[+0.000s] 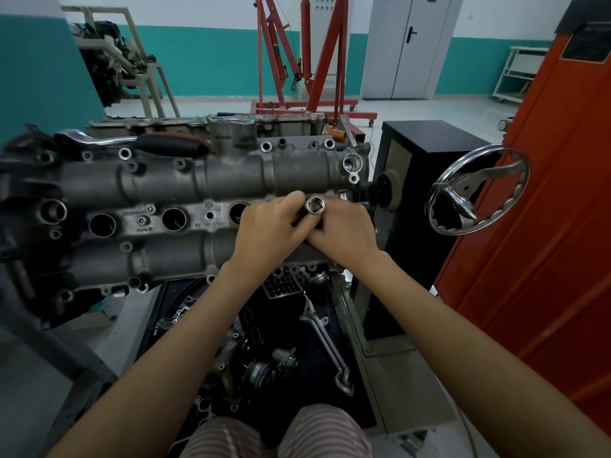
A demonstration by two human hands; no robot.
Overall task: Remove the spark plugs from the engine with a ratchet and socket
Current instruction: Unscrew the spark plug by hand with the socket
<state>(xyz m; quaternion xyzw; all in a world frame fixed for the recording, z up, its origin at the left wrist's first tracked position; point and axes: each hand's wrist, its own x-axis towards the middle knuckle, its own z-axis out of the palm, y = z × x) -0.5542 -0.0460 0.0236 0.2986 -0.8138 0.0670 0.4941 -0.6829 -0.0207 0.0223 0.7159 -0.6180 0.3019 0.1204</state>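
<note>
both hands, left hand and right hand, curl fingers around the socket over the engine.

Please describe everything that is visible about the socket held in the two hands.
The socket is a shiny metal cylinder, seen end-on, its open mouth facing the camera and showing angular inner walls. It sits on a dark shaft, mostly hidden. The left hand and right hand both grip it from below, above the engine, near its right-hand end. Nothing shows inside the opening.
</note>
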